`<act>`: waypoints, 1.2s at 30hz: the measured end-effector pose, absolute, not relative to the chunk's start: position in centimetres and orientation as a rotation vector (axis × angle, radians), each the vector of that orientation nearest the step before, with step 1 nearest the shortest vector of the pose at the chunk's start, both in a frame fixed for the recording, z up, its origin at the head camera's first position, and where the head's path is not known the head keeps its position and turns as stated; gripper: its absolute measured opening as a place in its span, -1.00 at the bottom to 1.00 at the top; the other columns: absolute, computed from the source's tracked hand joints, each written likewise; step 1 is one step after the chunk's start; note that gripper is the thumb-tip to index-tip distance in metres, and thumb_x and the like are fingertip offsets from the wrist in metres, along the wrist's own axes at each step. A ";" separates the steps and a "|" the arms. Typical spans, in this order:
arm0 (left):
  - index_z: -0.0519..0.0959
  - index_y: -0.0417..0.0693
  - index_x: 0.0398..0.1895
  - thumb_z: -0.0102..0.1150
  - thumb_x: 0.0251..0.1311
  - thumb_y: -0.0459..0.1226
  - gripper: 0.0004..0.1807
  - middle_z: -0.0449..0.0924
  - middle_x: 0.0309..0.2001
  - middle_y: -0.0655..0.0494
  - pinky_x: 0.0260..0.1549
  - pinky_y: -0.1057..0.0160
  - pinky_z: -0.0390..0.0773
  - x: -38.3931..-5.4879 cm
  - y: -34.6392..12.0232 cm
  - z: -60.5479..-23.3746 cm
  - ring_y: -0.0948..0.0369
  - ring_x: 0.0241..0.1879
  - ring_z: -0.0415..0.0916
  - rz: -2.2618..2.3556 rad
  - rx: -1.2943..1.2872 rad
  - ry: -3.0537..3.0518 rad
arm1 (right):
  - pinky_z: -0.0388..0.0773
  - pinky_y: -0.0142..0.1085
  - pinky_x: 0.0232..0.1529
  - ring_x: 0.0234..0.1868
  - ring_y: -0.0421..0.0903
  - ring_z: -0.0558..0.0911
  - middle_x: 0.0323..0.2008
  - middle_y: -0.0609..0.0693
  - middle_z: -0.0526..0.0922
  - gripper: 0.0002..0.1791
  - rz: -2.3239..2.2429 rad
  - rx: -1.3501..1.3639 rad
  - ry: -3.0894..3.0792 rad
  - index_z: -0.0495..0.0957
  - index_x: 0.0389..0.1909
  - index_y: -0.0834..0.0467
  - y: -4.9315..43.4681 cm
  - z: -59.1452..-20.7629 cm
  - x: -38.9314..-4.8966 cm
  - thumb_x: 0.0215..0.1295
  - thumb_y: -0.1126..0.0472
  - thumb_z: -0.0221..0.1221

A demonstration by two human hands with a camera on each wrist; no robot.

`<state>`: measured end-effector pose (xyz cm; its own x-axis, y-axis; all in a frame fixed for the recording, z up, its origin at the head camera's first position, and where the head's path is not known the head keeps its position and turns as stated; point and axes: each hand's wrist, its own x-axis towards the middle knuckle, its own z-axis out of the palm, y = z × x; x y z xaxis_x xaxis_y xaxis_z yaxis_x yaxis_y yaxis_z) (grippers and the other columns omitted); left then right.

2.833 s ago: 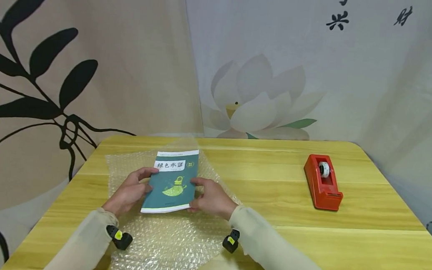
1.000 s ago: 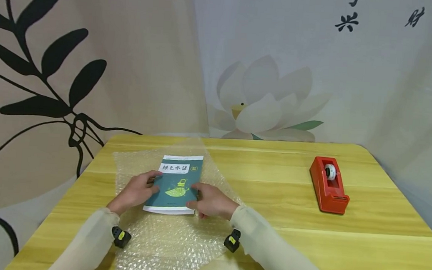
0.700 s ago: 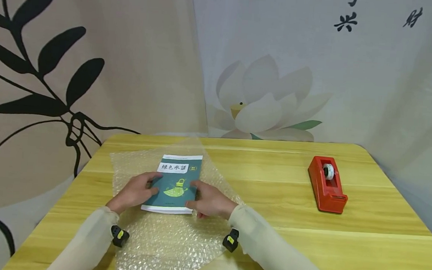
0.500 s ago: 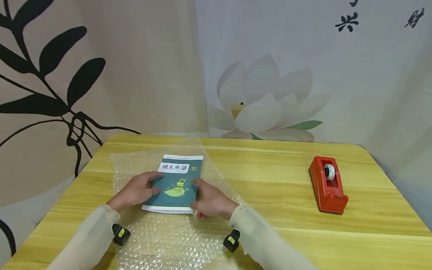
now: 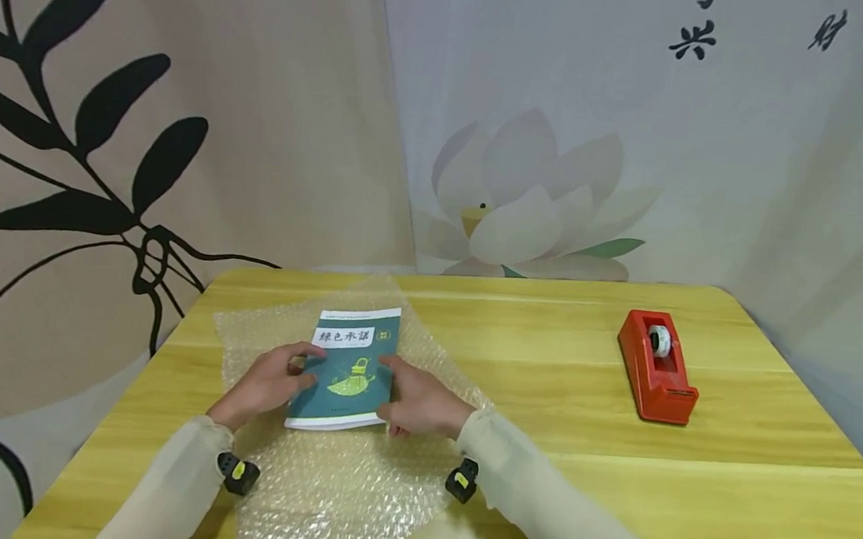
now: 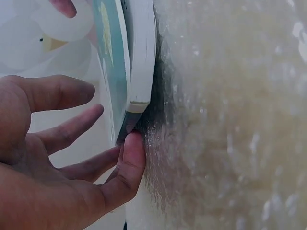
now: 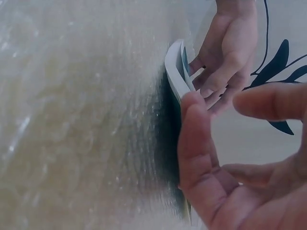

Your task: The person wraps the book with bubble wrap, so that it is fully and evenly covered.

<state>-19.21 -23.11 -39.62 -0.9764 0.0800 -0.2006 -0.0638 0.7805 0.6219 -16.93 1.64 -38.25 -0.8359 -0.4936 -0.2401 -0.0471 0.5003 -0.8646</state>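
Observation:
A teal paperback book (image 5: 349, 372) with a white title panel and a yellow-green print lies over a sheet of bubble wrap (image 5: 340, 497). My left hand (image 5: 269, 379) holds its left edge; in the left wrist view, the curled fingers (image 6: 132, 165) meet the book's lower corner while the thumb stands off the cover. On the right edge is my right hand (image 5: 426, 396), its bent fingers (image 7: 196, 139) against the book's side in the right wrist view, thumb apart. The near page edge (image 6: 143, 57) bows a little, with dark shadow between it and the wrap.
A red tape dispenser (image 5: 658, 367) with a white roll stands at the right of the wooden table (image 5: 547, 336). Behind the table's far edge hangs a printed curtain (image 5: 277, 108). The wrap's far corner reaches almost to that edge.
Over the earlier frames the book comes down a little and straightens between my hands. Since half a second ago it has turned slightly and shifted a little left, both hands staying at its sides.

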 end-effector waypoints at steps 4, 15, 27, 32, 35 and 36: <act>0.51 -0.09 0.24 0.11 0.36 -0.30 -0.60 0.29 0.44 -0.34 0.09 -0.16 0.57 -19.4 -23.2 -39.5 -0.18 0.20 0.49 0.964 0.033 2.764 | 0.61 -0.25 -0.49 -0.51 -0.02 0.67 0.12 0.26 0.60 -0.10 -1.280 -0.452 2.286 0.05 0.58 0.07 1.6 -38.1 -17.1 0.24 0.34 0.22; 0.54 -0.08 0.18 0.15 0.34 -0.22 -0.63 0.32 0.43 -0.32 0.16 -0.22 0.53 -19.1 -23.8 -39.3 -0.27 0.29 0.42 0.960 0.057 2.746 | 0.64 -0.21 -0.45 -0.52 -0.02 0.66 -0.36 0.16 0.68 -0.14 -1.277 -0.486 2.258 0.07 0.56 0.11 1.5 -38.3 -17.1 0.27 0.31 0.22; 0.53 -0.18 0.11 0.15 0.37 -0.18 -0.65 0.57 0.10 -0.11 -0.03 0.21 0.51 -19.5 -24.9 -39.7 0.06 0.05 0.49 1.163 0.078 2.638 | 0.63 -0.23 -0.46 -0.55 -0.05 0.64 -0.45 0.14 0.67 -0.17 -1.286 -0.452 2.258 0.08 0.56 0.11 1.4 -38.6 -17.1 0.33 0.27 0.24; 0.51 -0.24 0.10 0.12 0.39 -0.22 -0.67 0.56 0.09 -0.15 -0.01 0.15 0.52 -19.5 -24.8 -39.8 0.04 0.05 0.49 1.178 0.075 2.642 | 0.60 -0.25 -0.47 -0.57 -0.05 0.64 -0.51 0.15 0.67 -0.16 -1.252 -0.449 2.294 0.07 0.56 0.10 1.5 -38.7 -17.1 0.35 0.23 0.24; 0.51 -0.27 0.09 0.10 0.40 -0.24 -0.68 0.56 0.09 -0.18 0.00 0.12 0.53 -19.5 -24.6 -39.7 0.03 0.05 0.51 1.163 0.065 2.658 | 0.56 -0.30 -0.46 -0.56 -0.06 0.65 -0.47 0.11 0.67 -0.10 -1.184 -0.468 2.317 -0.01 0.59 0.08 1.6 -38.8 -17.0 0.34 0.16 0.26; 0.51 -0.27 0.10 0.09 0.41 -0.24 -0.68 0.56 0.10 -0.19 0.00 0.11 0.53 -19.5 -24.6 -39.6 0.02 0.05 0.51 1.155 0.065 2.664 | 0.55 -0.32 -0.46 -0.57 -0.07 0.65 -0.46 0.10 0.68 -0.08 -1.163 -0.474 2.322 -0.04 0.60 0.07 1.6 -38.8 -17.0 0.34 0.14 0.26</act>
<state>-19.47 -24.62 -39.65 -0.9709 0.1339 -0.1985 -0.0533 0.6872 0.7245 -17.00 1.58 -38.78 -0.8163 -0.5083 -0.2743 -0.0849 0.5754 -0.8135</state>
